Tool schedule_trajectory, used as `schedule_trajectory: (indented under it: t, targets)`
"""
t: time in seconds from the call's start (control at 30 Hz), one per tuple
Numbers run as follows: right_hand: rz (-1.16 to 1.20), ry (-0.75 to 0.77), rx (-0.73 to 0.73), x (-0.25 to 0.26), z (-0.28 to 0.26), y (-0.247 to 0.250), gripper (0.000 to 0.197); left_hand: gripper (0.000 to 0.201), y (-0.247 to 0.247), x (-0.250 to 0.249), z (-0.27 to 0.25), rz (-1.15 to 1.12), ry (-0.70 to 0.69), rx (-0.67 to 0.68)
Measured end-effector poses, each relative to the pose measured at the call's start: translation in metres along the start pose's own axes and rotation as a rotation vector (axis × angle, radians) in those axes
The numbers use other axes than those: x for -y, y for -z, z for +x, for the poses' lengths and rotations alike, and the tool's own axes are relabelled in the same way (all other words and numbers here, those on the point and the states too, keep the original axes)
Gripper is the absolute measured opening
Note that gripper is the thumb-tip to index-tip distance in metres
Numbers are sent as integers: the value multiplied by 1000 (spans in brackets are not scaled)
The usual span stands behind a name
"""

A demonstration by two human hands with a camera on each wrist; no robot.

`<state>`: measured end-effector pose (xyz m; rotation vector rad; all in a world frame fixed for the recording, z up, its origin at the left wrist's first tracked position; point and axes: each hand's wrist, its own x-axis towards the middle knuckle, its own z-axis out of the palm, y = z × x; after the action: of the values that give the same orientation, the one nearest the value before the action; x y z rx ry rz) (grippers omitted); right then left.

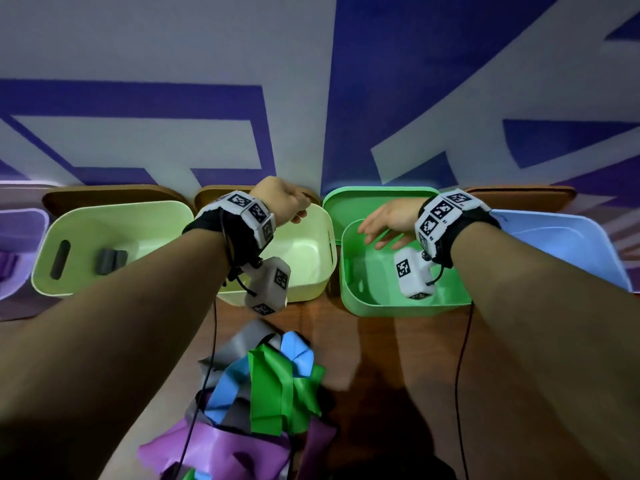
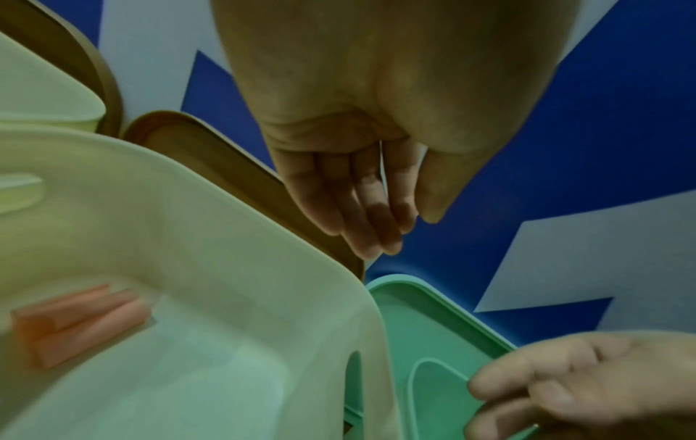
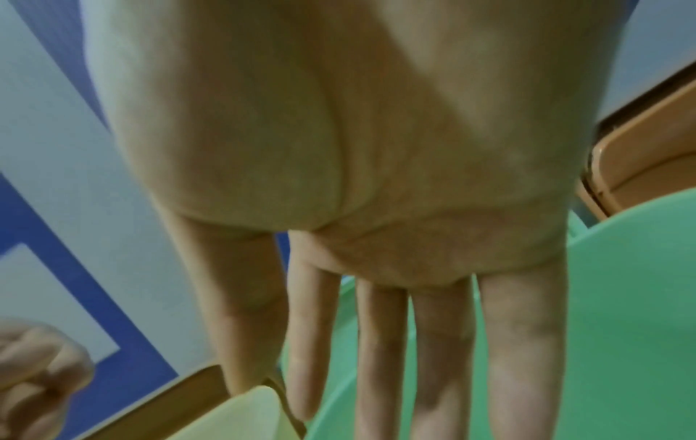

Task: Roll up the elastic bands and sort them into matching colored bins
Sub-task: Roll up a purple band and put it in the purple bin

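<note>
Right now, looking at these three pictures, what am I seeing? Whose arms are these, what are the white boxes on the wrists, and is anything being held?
No machine here: a person works with bare hands. The white patterned boxes are small cameras strapped to each wrist; a third camera sits on the head. The wide picture is the head view. The other two look along each hand from the wrist.

The left hand hangs over a pale yellow bin, fingers loosely curled. The right hand is spread flat over the green bin. Neither holds anything.

A row of coloured bins stands on the wooden table. One pale bin holds a rolled grey band; the left wrist view shows a rolled pink band in another. Nearer the person lies a heap of unrolled bands: green, blue, grey, purple.
</note>
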<state>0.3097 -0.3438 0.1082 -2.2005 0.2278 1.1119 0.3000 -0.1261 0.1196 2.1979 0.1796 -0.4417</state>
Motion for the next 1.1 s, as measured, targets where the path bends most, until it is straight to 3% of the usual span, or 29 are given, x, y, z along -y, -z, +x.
schedule_trajectory:
  t: [0.3, 0.53, 0.73, 0.93, 1.1]
  targets:
    - [195, 176, -242, 46, -77, -60, 25, 17, 42, 24, -75, -27, -115, -37]
    - [268, 237, -212, 73, -117, -141, 28, 17, 71, 78, -135, -16, -110, -34]
    - [208, 208, -179, 66, -108, -197, 23, 20, 62, 126, -151, -41, -89, -6]
    - [190, 188, -216, 30, -73, -233, 17, 18, 13, 179, -142, -141, -63, -4]
    - [185, 242, -256, 4, -47, -250, 17, 23, -18, 210, -136, -153, -123, -21]
